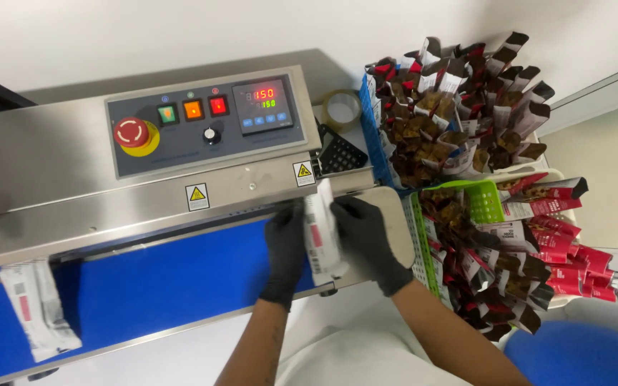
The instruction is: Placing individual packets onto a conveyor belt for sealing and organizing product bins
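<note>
The white and red pouch (pixel 321 232) stands between the two gloved hands, at the right end of the blue belt (pixel 144 286) of the sealing machine (pixel 109 179). Its long axis runs away from the person, with the top end toward the machine's slot. The left hand (pixel 285 250) presses its left side and the right hand (pixel 366 239) its right side; both grips are closed narrowly on it. Another pouch (pixel 37 307) lies far left on the belt.
</note>
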